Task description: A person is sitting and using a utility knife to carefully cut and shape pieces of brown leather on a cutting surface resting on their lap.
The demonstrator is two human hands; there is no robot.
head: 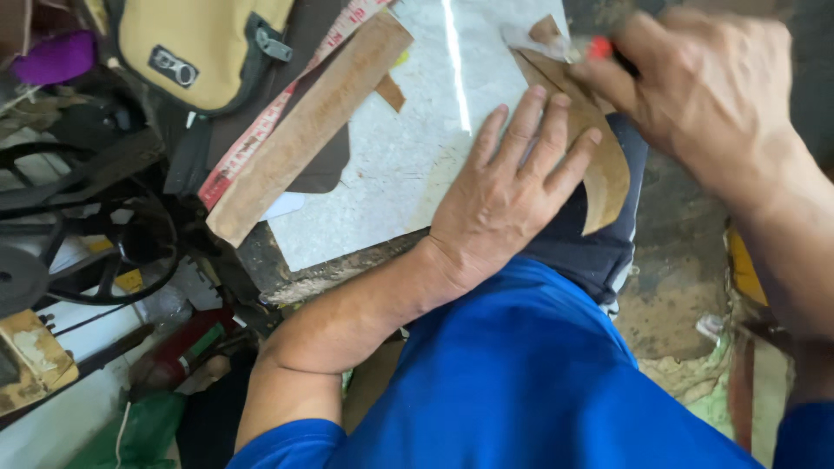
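Brown leather piece (599, 165), curved like a crescent, lies at the right edge of a pale speckled stone slab (391, 165) and hangs partly over the person's dark-clad knee. Its surface is tan-brown and matte, wider near the lower end, narrowing towards the top, where a small scrap curls up.

The left hand (512, 191) lies flat on the leather, palm down, fingers spread and pressing it to the slab; it pinches nothing. The right hand (704, 87) comes in from the upper right, its grip pressed together around a slim tool with a red handle (599, 48), held at the upper end of the leather. The tool's tip is blurred and cannot be made out.

On the left part of the slab rests a long flat wooden strip (304, 130), lying at a slant, with a pink measuring tape (269, 113) running alongside it and a dark brown leather sheet (321, 169) beneath. Further left is a yellow zipped bag (191, 48). The black iron wheel of a sewing machine (104, 252) stands at the far left. The person wears a blue shirt (539, 382).
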